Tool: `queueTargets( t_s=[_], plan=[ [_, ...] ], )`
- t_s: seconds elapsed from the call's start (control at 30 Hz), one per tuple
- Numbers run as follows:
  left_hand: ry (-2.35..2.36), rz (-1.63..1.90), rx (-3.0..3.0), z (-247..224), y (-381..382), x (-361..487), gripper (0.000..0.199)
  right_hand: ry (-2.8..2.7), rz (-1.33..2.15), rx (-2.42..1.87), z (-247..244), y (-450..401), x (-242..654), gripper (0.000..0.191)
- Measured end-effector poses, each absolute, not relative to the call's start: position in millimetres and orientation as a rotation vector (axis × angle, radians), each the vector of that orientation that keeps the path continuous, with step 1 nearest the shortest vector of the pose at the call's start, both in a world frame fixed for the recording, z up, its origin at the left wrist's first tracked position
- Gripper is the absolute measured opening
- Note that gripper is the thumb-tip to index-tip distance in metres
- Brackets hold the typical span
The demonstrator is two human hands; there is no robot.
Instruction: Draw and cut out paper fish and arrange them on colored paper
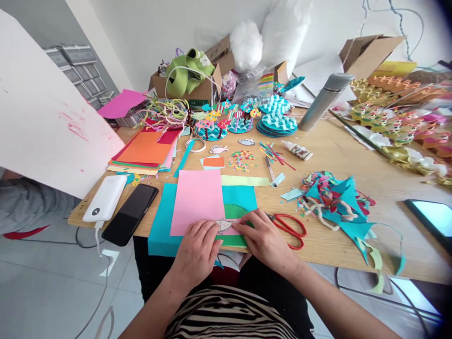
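Observation:
A small grey-white paper fish cutout [223, 226] with drawn lines lies on a pink paper strip between my hands. My left hand [197, 247] has its fingers together and presses the fish's left end down. At the other end, the bent fingertips of my right hand [263, 238] pinch the tail and strip. Pink paper [198, 200] spreads beside the strip. Below it lie green paper [235, 212] and a larger blue sheet [162, 230], which overhangs the table's front edge. Red-handled scissors [293, 230] rest just right of my right hand, their blades hidden.
Coloured paper [143, 150] is stacked at left, near a black phone [130, 214] and white power bank [105, 197]. Beyond my hands sit confetti [242, 160], a glue bottle [299, 150] and finished fish decorations [212, 129]. Paper scraps [332, 197] and a steel flask [326, 101] stand right.

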State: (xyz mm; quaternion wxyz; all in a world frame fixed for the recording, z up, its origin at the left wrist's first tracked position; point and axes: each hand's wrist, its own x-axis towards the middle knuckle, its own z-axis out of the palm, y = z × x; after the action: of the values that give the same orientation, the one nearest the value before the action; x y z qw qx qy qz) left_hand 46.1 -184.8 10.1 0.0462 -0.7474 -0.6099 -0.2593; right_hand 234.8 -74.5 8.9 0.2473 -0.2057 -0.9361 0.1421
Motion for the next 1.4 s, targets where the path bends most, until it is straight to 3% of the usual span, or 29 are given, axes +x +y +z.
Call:
queueTargets(
  t_s=[0.2, 0.7, 0.9, 1.13, 1.4],
  plan=[
    [-1.909, -0.850, -2.332, 10, -189, 43, 0.030, -2.558, 0.381, -0.567, 9, -74, 234, 0.026],
    [-2.023, -0.549, -2.248, 2, -195, 63, 0.042, -2.550, 0.397, -0.569, 9, -75, 234, 0.027],
    [-2.070, -0.551, -2.189, 1, -195, 69, 0.039, -2.449, 0.418, -0.576, 10, -75, 236, 0.037],
    [-2.048, -0.584, -2.131, 0, -193, 71, 0.036, -2.507, 0.415, -0.577, 13, -76, 232, 0.029],
    [-1.996, -0.730, -1.996, -10, -190, 75, 0.032, -2.391, 0.612, -0.616, 33, -73, 232, 0.035]
  ],
)
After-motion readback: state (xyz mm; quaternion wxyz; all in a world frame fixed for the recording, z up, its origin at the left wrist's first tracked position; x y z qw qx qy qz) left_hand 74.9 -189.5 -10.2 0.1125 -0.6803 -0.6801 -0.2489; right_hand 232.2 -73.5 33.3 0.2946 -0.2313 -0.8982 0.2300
